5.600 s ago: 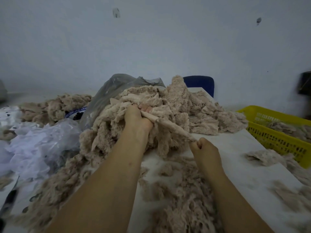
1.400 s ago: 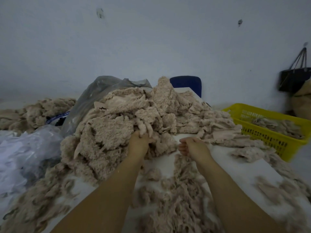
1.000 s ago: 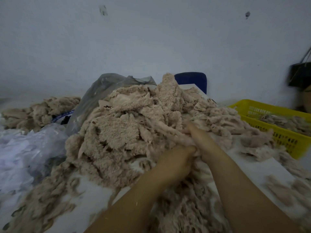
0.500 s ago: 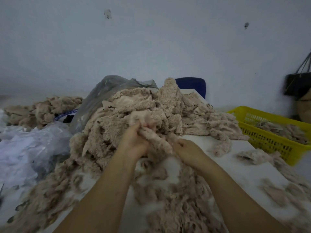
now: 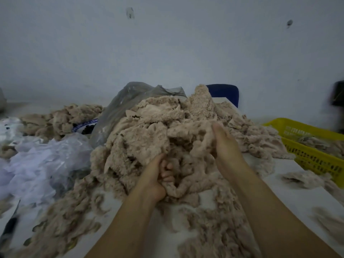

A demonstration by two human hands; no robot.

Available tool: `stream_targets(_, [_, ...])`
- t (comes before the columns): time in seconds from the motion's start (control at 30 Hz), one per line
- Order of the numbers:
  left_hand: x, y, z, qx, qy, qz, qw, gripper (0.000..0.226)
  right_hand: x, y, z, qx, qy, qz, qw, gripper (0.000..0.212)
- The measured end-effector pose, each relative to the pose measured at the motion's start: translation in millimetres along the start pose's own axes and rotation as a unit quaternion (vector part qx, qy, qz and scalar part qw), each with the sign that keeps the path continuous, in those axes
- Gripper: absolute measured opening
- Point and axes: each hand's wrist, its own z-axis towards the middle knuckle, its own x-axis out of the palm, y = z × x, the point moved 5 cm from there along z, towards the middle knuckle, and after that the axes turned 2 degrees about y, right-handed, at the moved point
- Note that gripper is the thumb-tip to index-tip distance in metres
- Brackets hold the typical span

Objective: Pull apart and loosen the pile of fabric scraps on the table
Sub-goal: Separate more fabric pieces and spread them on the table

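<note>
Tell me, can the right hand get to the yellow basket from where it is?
Probably yes. The right hand is pressed into the scrap pile, and the yellow basket sits off to its right with only low loose scraps lying between them.

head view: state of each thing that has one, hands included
left hand: fingers curled, gripping scraps
right hand: flat, pressed into the pile
fabric pile: heaped, still clumped
yellow basket: partly filled with scraps
grey plastic bag: crumpled, behind pile
</note>
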Motion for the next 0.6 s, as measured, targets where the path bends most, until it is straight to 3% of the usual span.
stream_targets(0.03, [13.3,7.8,0.2,-0.026,0.034,0.009,0.999,0.048,2.2,9.2,-10.0,-0.019,0.025,-0.022,0.999,0.049])
stream_targets(0.1, [40.7,12.5,0.7,-0.05,0.096,-0.007,0.994,0.056,6.1,11.7,-31.2,-0.051,0.078,-0.166,0.982,0.052])
stream_targets(0.17, [56.5,-4.0,3.3,-0.023,0.119,-0.051,0.991,0.059,3.8,-6.2,-45.5,-0.04,0.14,-0.303,0.942,0.047])
stream_targets(0.23, [55.2,-34.3,4.2,0.039,0.102,-0.132,0.985,0.046,-18.4,-30.3,-44.4,0.022,0.147,-0.379,0.914,0.042])
stream_targets(0.3, [40.2,-65.9,4.3,0.106,0.079,-0.199,0.971,0.034,-63.0,-39.5,-33.8,0.067,0.033,-0.406,0.911,0.029])
stream_targets(0.4, [15.9,-85.5,0.6,0.142,0.073,-0.222,0.962,0.028,-114.3,-29.9,-30.3,0.113,-0.197,-0.202,0.953,0.03])
stream_targets(0.47, [20.6,-68.9,-5.3,0.126,0.089,-0.127,0.98,0.019,-110.5,-22.0,-29.7,0.122,-0.212,-0.152,0.958,0.035])
stream_targets(0.53, [35.4,-32.5,-12.8,0.128,0.077,0.043,0.988,0.018,-72.3,-10.5,-26.7,0.089,-0.117,-0.164,0.976,0.025])
stream_targets(0.6, [48.4,0.8,-21.0,0.155,0.066,0.217,0.962,0.019,-26.7,5.0,-28.4,0.044,-0.009,-0.195,0.98,0.032])
